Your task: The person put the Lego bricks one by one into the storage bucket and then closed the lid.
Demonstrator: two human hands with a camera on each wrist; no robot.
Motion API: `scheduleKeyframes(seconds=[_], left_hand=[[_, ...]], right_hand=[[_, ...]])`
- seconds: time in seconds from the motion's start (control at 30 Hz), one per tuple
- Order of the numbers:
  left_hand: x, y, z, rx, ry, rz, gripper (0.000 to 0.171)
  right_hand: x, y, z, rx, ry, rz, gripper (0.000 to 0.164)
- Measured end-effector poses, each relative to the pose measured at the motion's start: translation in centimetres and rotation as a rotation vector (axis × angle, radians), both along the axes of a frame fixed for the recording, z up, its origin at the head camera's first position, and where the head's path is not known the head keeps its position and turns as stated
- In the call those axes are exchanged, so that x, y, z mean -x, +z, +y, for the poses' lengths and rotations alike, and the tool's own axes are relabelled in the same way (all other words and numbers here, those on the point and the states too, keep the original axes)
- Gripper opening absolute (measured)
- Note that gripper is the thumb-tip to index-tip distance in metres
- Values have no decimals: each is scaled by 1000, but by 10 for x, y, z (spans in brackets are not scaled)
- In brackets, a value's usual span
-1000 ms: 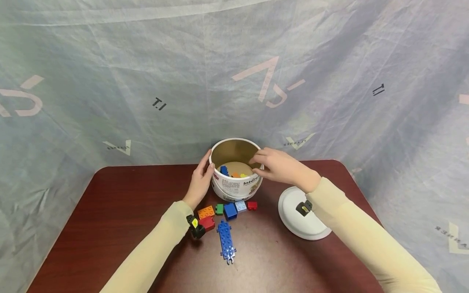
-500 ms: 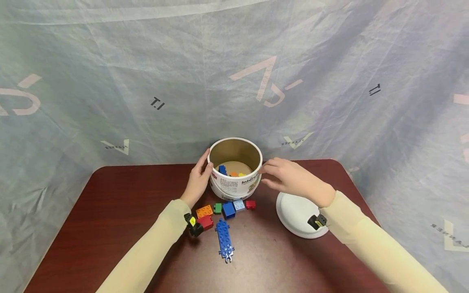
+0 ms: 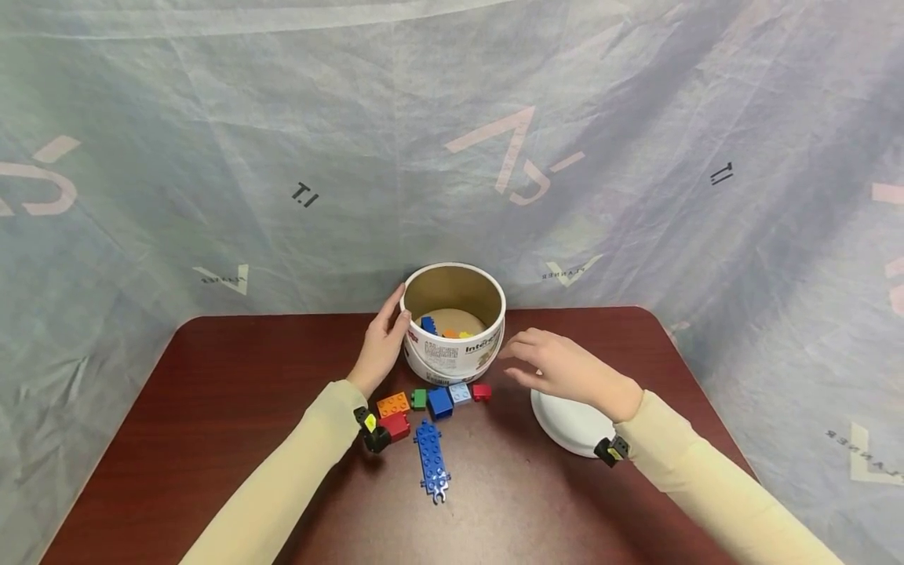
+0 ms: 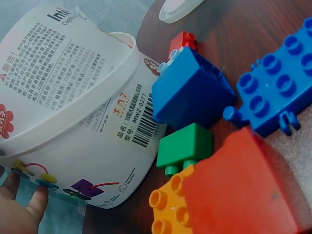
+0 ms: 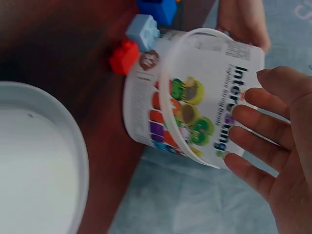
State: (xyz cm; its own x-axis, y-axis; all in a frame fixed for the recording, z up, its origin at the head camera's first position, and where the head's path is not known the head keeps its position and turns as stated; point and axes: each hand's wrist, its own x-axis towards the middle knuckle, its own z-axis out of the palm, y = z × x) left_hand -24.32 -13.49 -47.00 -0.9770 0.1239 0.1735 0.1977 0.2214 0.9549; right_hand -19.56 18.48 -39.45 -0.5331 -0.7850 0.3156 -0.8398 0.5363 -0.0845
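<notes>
A white toy bucket (image 3: 452, 357) with a printed label stands upright at the back of the table, with blue, orange and yellow pieces inside. My left hand (image 3: 381, 345) rests against its left side, fingers fairly straight, thumb near the rim. Just right of the bucket, my right hand (image 3: 558, 365) holds nothing; its fingers (image 5: 263, 131) spread loosely in the right wrist view. In front of the bucket lie an orange brick (image 3: 393, 405), a green brick (image 3: 420, 400), a blue brick (image 3: 440, 403), a light blue brick (image 3: 460, 394) and a small red brick (image 3: 482, 391).
A larger red brick (image 3: 397, 426) lies by my left wrist. Closer to me is a long blue studded base (image 3: 432, 463) with a hook end. The white lid (image 3: 568, 424) lies to the right, partly under my right forearm. A grey cloth (image 3: 395, 157) hangs behind the table (image 3: 233, 377).
My right hand has come away from the bucket's right rim, moving right and down. My left hand stays on the bucket, and the bricks lie as before.
</notes>
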Motion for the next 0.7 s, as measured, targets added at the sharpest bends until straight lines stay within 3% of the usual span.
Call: scheduleKeyframes(seconds=[0.23,0.43,0.7], left_hand=[[3,3,-4,-40,-18,-1,58],[1,7,-6,-73,-27,-43,58],[3,-1,-7,-96,-23,-61,58]], right_hand=[[-7,-23,-5,-13,7,-53,20],[-10,-43,-8,-13,9,-122,17],[-12,-67,-12,17,-33,-93,16]])
